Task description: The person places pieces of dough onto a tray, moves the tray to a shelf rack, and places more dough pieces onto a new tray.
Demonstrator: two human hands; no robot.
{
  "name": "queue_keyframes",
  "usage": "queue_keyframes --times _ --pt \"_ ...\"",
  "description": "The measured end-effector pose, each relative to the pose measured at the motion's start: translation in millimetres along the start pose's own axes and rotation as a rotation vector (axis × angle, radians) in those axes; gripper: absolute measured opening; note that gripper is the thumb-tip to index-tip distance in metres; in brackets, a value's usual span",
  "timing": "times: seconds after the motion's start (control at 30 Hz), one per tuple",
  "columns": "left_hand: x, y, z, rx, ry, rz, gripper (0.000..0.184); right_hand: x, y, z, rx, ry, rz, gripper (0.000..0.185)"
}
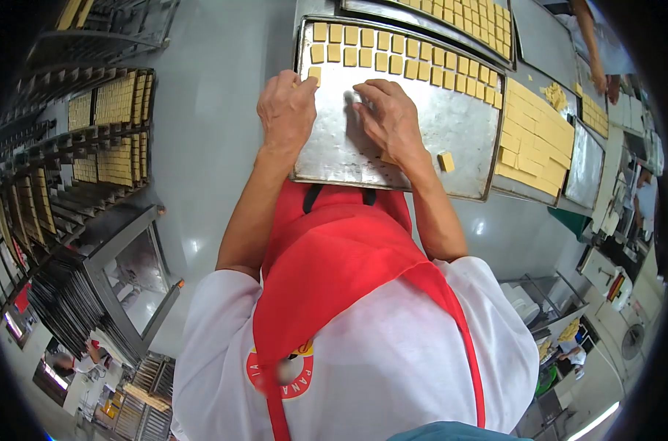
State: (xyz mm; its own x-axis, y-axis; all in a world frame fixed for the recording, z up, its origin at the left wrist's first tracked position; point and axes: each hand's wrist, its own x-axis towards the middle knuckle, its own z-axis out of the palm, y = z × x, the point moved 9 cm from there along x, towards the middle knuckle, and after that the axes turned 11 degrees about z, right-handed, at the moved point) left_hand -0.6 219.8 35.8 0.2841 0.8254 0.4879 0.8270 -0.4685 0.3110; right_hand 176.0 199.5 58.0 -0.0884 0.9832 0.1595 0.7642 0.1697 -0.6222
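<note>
A metal tray [334,158] lies before me, with two rows of yellow dough pieces [365,57] along its far side. My left hand [286,110] is at the tray's left edge, its thumb and fingertips closed on a dough piece [314,73] that begins a third row. Over the middle of the tray is my right hand [389,117], thumb and index finger apart, with nothing visible between them. One loose dough piece [446,162] lies to the right of my right wrist, and another is partly hidden beneath that wrist.
Right of the tray, a slab of cut dough [532,140] rests on another tray. A filled tray [466,18] is beyond. Another person's arm [590,44] reaches in at the upper right. Racks with trays [113,103] stand at the left.
</note>
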Motion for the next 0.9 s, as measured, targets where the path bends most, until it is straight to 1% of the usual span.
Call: queue_keyframes --times 0.07,0.1,0.13,0.17,0.2,0.23,0.27,0.3,0.33,0.37,0.43,0.47,0.5,0.53,0.57,0.6,0.63,0.67,0.7,0.77,0.8,0.83,0.87,0.9 --pt "0 1 -1 -0.017 0.008 0.012 0.019 0 -3 -1 0.014 0.07 -0.044 0.024" --pt "0 -1 -2 -0.086 -0.014 -0.039 0.022 1 -5 1 0.013 0.07 -0.043 0.024" --pt "2 0 -5 -0.155 -0.035 -0.089 0.025 3 7 8 0.144 -0.005 0.116 0.025" --pt "6 4 -12 -0.156 -0.039 -0.088 0.025 3 19 17 0.276 -0.08 0.278 0.027" --pt "6 -3 -10 -0.419 -0.072 -0.298 0.027 4 17 18 0.278 -0.079 0.282 0.027" --pt "-1 -7 0 -0.681 -0.105 -0.509 0.03 3 22 25 0.446 -0.148 0.39 0.026" --pt "-2 -6 4 -0.682 -0.108 -0.51 0.03 0 26 34 0.614 -0.218 0.495 0.025" --pt "-8 -6 17 -1.075 0.0 -0.645 0.032 0 24 34 0.614 -0.218 0.497 0.025" --pt "-13 -3 28 -1.467 0.118 -0.771 0.033 -1 24 37 0.732 -0.24 0.531 0.028" --pt "-15 -4 30 -1.467 0.116 -0.772 0.033 -3 24 40 0.851 -0.262 0.565 0.031" --pt "-16 6 36 -1.515 -0.024 -0.736 0.036 -3 29 46 0.896 -0.275 0.595 0.034" --pt "-17 6 37 -1.516 -0.026 -0.737 0.036 -4 33 50 0.94 -0.288 0.622 0.038" --pt "-17 8 38 -1.514 -0.047 -0.706 0.035 -5 38 51 0.941 -0.287 0.623 0.038" --pt "-17 9 38 -1.511 -0.068 -0.674 0.035 -5 41 53 1.014 -0.284 0.626 0.038" --pt "-17 8 39 -1.51 -0.069 -0.675 0.035 -6 44 55 1.087 -0.28 0.629 0.038" --pt "-18 4 40 -1.546 -0.021 -0.731 0.033 -6 42 54 1.088 -0.279 0.63 0.038" --pt "-19 2 41 -1.582 0.027 -0.787 0.031 -7 42 52 1.147 -0.246 0.654 0.037" --pt "-18 3 41 -1.583 0.025 -0.787 0.031 -8 43 50 1.206 -0.213 0.678 0.035" --pt "-18 5 41 -1.558 0.012 -0.819 0.029 -9 43 51 1.206 -0.212 0.678 0.035" --pt "-19 4 43 -1.531 -0.002 -0.849 0.027 -8 43 50 1.088 -0.19 0.615 0.034" --pt "-18 5 46 -1.444 -0.118 -0.797 0.027 -9 42 50 1.089 -0.189 0.616 0.034" --pt "-18 8 50 -1.355 -0.232 -0.742 0.028 -8 40 47 1.022 -0.162 0.582 0.034" --pt "-19 9 51 -1.355 -0.233 -0.743 0.028 -7 38 44 0.956 -0.137 0.548 0.034" --pt "-18 11 49 -1.321 -0.231 -0.723 0.027 -8 39 45 0.957 -0.136 0.549 0.034"
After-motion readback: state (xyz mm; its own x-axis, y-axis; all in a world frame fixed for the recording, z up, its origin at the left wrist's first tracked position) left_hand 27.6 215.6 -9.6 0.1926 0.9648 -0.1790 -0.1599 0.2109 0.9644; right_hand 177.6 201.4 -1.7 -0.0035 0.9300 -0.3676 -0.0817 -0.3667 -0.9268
